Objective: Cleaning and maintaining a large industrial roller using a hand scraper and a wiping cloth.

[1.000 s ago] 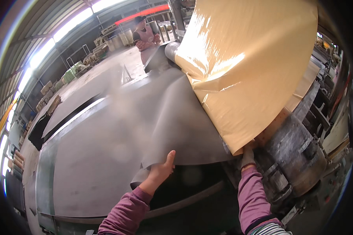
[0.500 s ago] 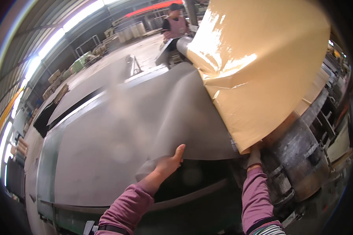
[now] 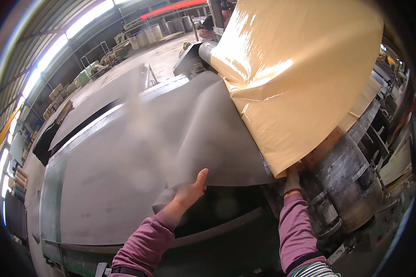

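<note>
A wide dark grey sheet (image 3: 111,184), flexible like rubber, lies over the bench and rises in a soft fold toward the middle. My left hand (image 3: 188,193) is closed on its near edge, thumb on top, with the edge curling beside the wrist. A large glossy yellow film (image 3: 305,87) stands up in a broad curve at the right and meets the grey sheet along a slanting line. At the film's lower corner my right hand (image 3: 292,179) grips it; the fingers are partly hidden beneath the film.
A large worn metal roller (image 3: 349,180) sits right of my right hand, with machine parts around it. Under the sheet is a dark green bench frame (image 3: 55,251). More grey sheets (image 3: 94,106) lie stacked beyond. A person (image 3: 208,28) is partly hidden behind the film.
My view has shifted a little, so the scene sits slightly further left. Both hands keep their places on the sheet and film. The person at the back has lowered and is now mostly hidden.
</note>
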`<action>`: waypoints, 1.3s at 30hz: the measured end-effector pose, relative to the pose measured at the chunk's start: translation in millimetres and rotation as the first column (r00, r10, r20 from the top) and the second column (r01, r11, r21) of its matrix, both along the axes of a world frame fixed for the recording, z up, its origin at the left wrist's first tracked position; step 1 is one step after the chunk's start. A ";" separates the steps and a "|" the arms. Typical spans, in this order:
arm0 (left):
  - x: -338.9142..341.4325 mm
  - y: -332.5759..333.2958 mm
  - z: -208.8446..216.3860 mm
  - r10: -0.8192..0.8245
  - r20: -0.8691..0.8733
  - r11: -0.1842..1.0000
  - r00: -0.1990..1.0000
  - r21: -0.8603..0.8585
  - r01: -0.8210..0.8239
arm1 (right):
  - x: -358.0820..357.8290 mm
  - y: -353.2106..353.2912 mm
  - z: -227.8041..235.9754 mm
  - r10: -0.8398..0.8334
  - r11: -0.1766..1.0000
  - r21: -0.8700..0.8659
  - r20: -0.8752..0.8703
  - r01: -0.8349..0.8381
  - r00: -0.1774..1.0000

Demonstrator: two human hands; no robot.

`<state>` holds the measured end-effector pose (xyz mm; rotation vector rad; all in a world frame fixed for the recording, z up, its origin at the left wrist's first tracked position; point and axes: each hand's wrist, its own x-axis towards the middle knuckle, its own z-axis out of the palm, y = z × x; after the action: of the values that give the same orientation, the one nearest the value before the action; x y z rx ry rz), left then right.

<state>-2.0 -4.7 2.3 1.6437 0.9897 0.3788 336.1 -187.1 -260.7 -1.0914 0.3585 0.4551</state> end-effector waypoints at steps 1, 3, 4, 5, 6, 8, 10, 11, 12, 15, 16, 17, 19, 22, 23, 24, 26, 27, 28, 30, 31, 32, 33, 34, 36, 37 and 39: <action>-0.2 1.6 -1.3 0.005 -0.005 1.000 1.000 0.001 -0.005 | 0.0 0.7 0.6 0.000 1.000 0.003 0.000 0.000 1.000; 0.0 1.0 -2.8 0.001 -0.013 1.000 1.000 -0.004 -0.001 | -0.7 -1.7 0.7 -0.004 1.000 -0.001 -0.005 0.004 1.000; 0.3 -0.4 -0.7 0.010 -0.016 1.000 1.000 -0.007 -0.010 | -1.0 -1.8 1.3 -0.005 1.000 -0.003 -0.008 0.005 1.000; 0.4 -1.2 0.4 0.019 -0.019 1.000 1.000 -0.008 -0.019 | -2.2 -2.7 0.6 -0.003 1.000 -0.003 -0.008 0.003 1.000; 0.4 -1.1 -0.6 0.015 -0.017 1.000 1.000 -0.009 -0.016 | -2.8 -3.4 0.5 -0.002 1.000 -0.006 -0.013 0.001 1.000; -0.1 -1.4 -4.2 0.014 -0.008 1.000 1.000 -0.006 -0.014 | -4.8 -5.1 -0.2 -0.004 1.000 0.001 -0.008 0.004 1.000; -0.2 -0.6 -5.1 0.007 -0.020 1.000 1.000 0.007 -0.007 | -4.5 -6.9 -0.5 -0.008 1.000 -0.001 -0.009 0.008 1.000; -3.2 -0.4 -4.9 0.012 -0.036 1.000 0.999 0.024 -0.011 | -6.2 -5.5 -0.3 -0.004 1.000 -0.002 -0.012 0.004 1.000; -6.1 0.5 -6.1 0.013 -0.036 1.000 0.999 0.022 -0.012 | -9.1 -4.2 -0.8 0.001 1.000 -0.006 -0.011 -0.001 1.000; -7.3 1.4 -8.2 -0.001 -0.033 1.000 0.999 0.030 0.002 | -9.7 -7.6 -0.3 -0.007 1.000 -0.002 -0.009 0.007 1.000; -5.3 -0.9 -6.0 0.006 -0.012 1.000 1.000 0.015 -0.005 | -7.5 -9.1 1.0 -0.012 1.000 -0.001 -0.008 0.012 1.000; -4.2 -2.5 -4.3 0.014 0.008 1.000 1.000 -0.001 -0.014 | -7.4 -10.0 1.0 -0.011 1.000 -0.003 -0.008 0.011 1.000; -4.1 -3.8 -3.5 0.008 0.014 1.000 1.000 -0.005 -0.008 | -6.5 -9.3 0.6 -0.009 1.000 -0.008 -0.014 0.009 1.000; -3.8 -0.8 -4.8 0.001 0.024 1.000 1.000 -0.002 -0.001 | -5.3 -6.4 1.6 -0.009 1.000 -0.009 -0.017 0.009 1.000; -4.1 0.3 -6.3 -0.002 0.026 1.000 1.000 0.001 0.002 | -5.1 -5.8 1.5 -0.008 1.000 -0.010 -0.016 0.008 1.000; -4.5 1.8 -8.0 -0.001 0.026 1.000 1.000 0.002 0.001 | -3.5 -4.6 2.2 -0.008 1.000 -0.006 -0.015 0.008 1.000; -5.0 4.4 -10.8 -0.014 0.014 1.000 1.000 0.020 0.013 | -1.0 -0.9 2.6 -0.006 1.000 -0.006 -0.008 0.006 1.000; -4.0 4.7 -10.3 -0.015 0.016 1.000 1.000 0.021 0.014 | 2.1 0.3 3.2 -0.003 1.000 -0.010 -0.003 0.003 1.000; -2.6 4.8 -9.0 -0.007 0.011 1.000 1.000 0.018 0.007 | 6.0 2.3 5.2 -0.004 1.000 -0.006 0.005 0.004 1.000; -2.4 3.7 -7.5 0.002 0.011 1.000 1.000 0.020 -0.002 | 14.8 9.3 10.1 0.002 1.000 -0.011 0.020 -0.002 1.000; -4.2 1.7 -7.9 0.003 0.014 1.000 1.000 0.027 -0.003 | 17.5 10.0 12.4 0.004 1.000 -0.008 0.026 -0.004 1.000; -5.8 2.1 -7.3 0.007 0.022 0.999 1.000 0.041 -0.008 | 18.5 14.1 14.5 0.010 1.000 -0.002 0.028 -0.010 1.000; -3.5 0.1 -10.2 0.010 0.068 0.999 0.998 0.035 -0.013 | 23.2 13.3 13.1 0.012 1.000 -0.008 0.033 -0.011 0.999; -2.9 -0.3 -14.4 -0.019 0.080 0.999 0.997 0.051 0.015 | 25.6 10.1 11.0 0.012 1.000 -0.012 0.032 -0.011 0.999; -9.4 -1.8 -19.3 -0.030 0.087 0.997 0.996 0.076 0.024 | 22.5 14.0 10.8 0.035 0.999 -0.012 0.021 -0.034 0.999; -9.6 -1.2 -19.6 -0.028 0.086 0.997 0.996 0.077 0.021 | 23.8 16.4 12.4 0.039 0.999 -0.012 0.023 -0.038 0.999; -9.2 -4.9 -16.3 -0.030 0.077 0.997 0.997 0.079 0.024 | 23.3 12.3 15.0 0.039 0.999 -0.017 0.025 -0.039 0.999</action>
<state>-11.2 -9.6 -14.0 1.6981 0.9029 0.4653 359.4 -174.8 -245.7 -1.1211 0.3192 0.4732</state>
